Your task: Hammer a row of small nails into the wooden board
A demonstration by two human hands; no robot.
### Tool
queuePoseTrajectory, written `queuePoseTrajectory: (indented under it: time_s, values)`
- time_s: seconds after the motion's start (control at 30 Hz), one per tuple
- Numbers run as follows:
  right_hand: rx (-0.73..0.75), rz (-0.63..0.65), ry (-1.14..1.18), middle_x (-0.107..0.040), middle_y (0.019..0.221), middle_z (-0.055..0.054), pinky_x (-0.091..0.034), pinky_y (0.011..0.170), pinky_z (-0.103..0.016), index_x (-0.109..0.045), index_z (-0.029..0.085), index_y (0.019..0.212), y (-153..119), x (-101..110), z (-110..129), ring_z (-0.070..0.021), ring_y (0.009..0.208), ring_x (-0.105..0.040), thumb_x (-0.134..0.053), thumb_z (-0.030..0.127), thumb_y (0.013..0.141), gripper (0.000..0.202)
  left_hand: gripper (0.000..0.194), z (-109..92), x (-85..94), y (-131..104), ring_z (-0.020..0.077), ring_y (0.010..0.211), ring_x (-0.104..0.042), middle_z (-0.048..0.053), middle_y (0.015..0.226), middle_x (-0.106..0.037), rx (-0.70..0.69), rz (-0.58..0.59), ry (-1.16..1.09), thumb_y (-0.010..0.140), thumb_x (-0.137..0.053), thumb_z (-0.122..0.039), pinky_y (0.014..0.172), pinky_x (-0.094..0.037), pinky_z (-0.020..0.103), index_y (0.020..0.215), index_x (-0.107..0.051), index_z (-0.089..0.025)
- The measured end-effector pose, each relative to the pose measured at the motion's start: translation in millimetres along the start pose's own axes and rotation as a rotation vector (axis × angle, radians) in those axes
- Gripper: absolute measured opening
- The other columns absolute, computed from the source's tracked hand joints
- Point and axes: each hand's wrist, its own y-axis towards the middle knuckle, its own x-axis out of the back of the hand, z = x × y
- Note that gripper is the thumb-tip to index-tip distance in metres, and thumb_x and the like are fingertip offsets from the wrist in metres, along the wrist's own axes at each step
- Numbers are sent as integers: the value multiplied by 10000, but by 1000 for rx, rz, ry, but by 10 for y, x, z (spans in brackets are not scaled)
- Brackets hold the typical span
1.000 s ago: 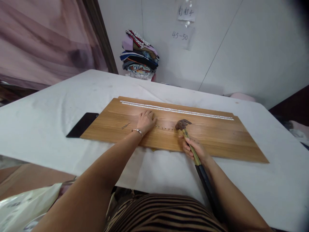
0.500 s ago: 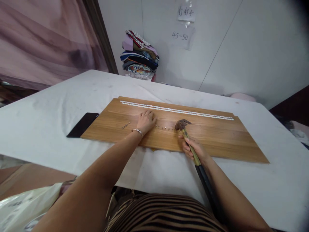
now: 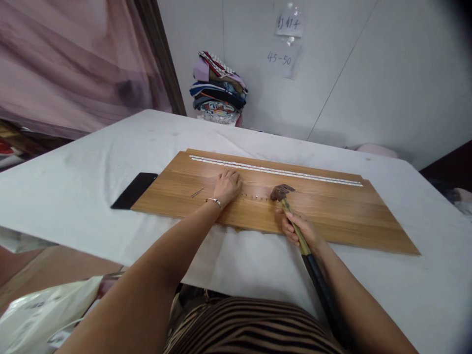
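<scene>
My right hand (image 3: 297,227) is wrapped round the yellow handle of a claw hammer (image 3: 283,192), whose rusty head is over the wooden board (image 3: 342,211). The black lower grip of the handle runs back along my forearm. Lying flat on the board, fingers stretched out, is my left hand (image 3: 227,185), with a bracelet at the wrist. Between my left hand and the hammer head runs a row of several small nails (image 3: 256,197) in the board. A few loose nails (image 3: 197,192) lie left of my left hand.
Two white printed strips (image 3: 275,171) lie along the board's far side. A flat black object (image 3: 134,191) sticks out at its left end. The table has a white cloth (image 3: 77,182). Behind stands a pile of folded clothes (image 3: 219,91); a paper sign (image 3: 288,24) hangs on the wall.
The whole view has shifted slightly, so everything appears a little further right and lower. My left hand and the hammer hold almost the same places over the board.
</scene>
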Motion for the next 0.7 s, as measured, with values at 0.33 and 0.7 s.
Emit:
queuePoseTrajectory:
  time_s: [0.33, 0.7]
  values:
    - [13, 12, 40, -434, 558, 116, -272, 279, -168, -615, 211, 1114, 20, 15, -15, -62, 343, -299, -755, 550, 813, 474, 292, -16, 36, -11, 293, 1316, -535, 119, 1373, -658, 0, 14, -4, 989, -451, -282, 1119, -391, 473, 1129, -698, -211]
    - [23, 4, -8, -445, 552, 110, -276, 274, -170, -620, 211, 1095, -13, -39, 33, -66, 335, -314, -761, 560, 807, 475, 314, -4, 21, -2, 297, 1314, -537, 117, 1360, -668, 3, 3, -9, 983, -448, -296, 1128, -385, 480, 1156, -702, -228]
